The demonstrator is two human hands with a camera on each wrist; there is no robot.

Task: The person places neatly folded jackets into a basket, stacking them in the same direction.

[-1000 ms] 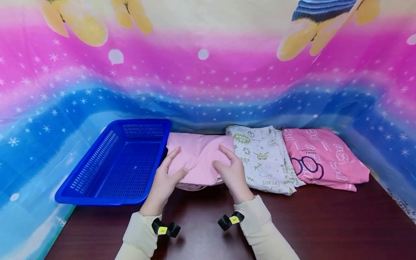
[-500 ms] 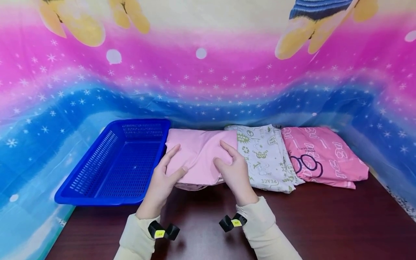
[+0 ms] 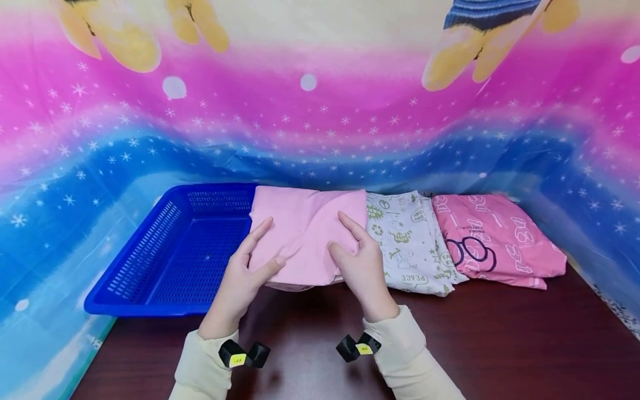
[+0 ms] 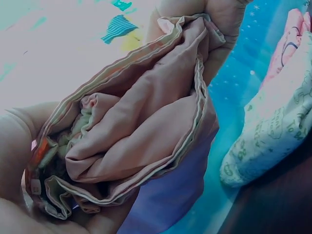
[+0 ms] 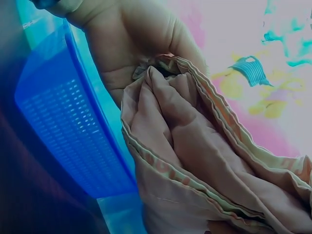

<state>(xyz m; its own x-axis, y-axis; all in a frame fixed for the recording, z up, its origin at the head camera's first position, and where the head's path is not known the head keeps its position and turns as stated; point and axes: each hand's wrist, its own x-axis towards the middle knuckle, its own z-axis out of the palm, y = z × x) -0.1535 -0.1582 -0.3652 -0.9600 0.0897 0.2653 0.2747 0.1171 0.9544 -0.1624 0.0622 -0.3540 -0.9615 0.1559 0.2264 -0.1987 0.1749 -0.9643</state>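
Both hands hold a folded pink cloth between them in the head view. My left hand grips its left side, thumb on top and the other fingers reaching underneath. On the opposite side, my right hand grips it the same way. The cloth overlaps the right rim of a blue plastic basket. In the left wrist view the bundle's near end shows loose inner folds between seamed outer layers. From the right wrist, the same layered cloth runs out from the palm, with the basket beyond it.
A folded white cloth with green print lies on the dark wooden table, right of the hands. Beside it lies a folded pink printed cloth. A colourful patterned curtain hangs behind and along the sides.
Both hands have raised the folded pink cloth, and its left edge has shifted left over the basket's rim. The basket and the other two cloths stay where they were.
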